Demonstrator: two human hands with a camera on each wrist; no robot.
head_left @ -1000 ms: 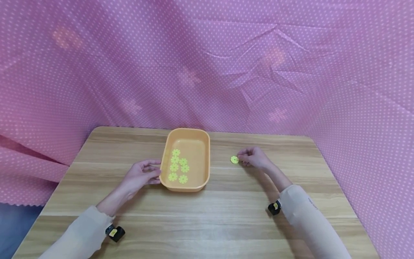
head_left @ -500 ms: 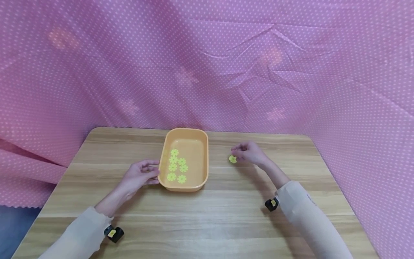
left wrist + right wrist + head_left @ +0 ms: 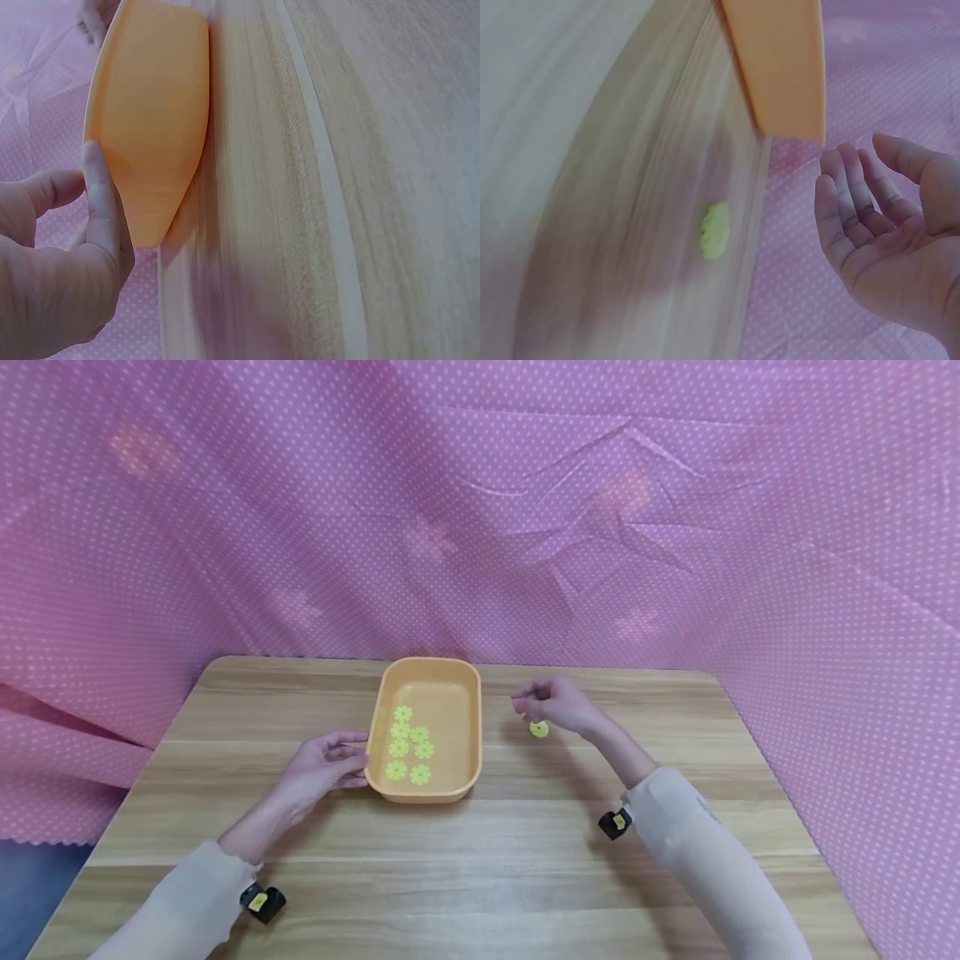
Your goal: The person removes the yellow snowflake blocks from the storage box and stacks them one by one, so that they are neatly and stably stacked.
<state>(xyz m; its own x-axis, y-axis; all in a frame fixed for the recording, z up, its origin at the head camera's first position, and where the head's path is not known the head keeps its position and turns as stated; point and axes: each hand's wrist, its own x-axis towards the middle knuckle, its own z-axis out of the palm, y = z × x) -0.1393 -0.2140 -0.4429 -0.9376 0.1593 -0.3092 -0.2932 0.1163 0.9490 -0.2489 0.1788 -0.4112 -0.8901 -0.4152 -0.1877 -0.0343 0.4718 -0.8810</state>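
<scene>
One loose yellow disc [image 3: 538, 729] is lying near the empty, cupped right hand [image 3: 558, 702] while the left hand [image 3: 317, 768] is pinching the orange tub [image 3: 459, 714], seemingly steadying it!

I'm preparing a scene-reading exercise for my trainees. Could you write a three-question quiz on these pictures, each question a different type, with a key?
1. Fill the gap: the ____ hand touches the orange tray.
2. Multiple choice: what does the right hand hold? a) a yellow flower piece; b) the rim of the tray; c) nothing.
3. True or false: every yellow flower piece lies inside the tray.

Key:
1. Left; the left hand is at the tray's side.
2. c; the right wrist view shows nothing between its fingers and thumb.
3. False; one yellow flower piece lies on the wooden table, right of the tray.
</scene>
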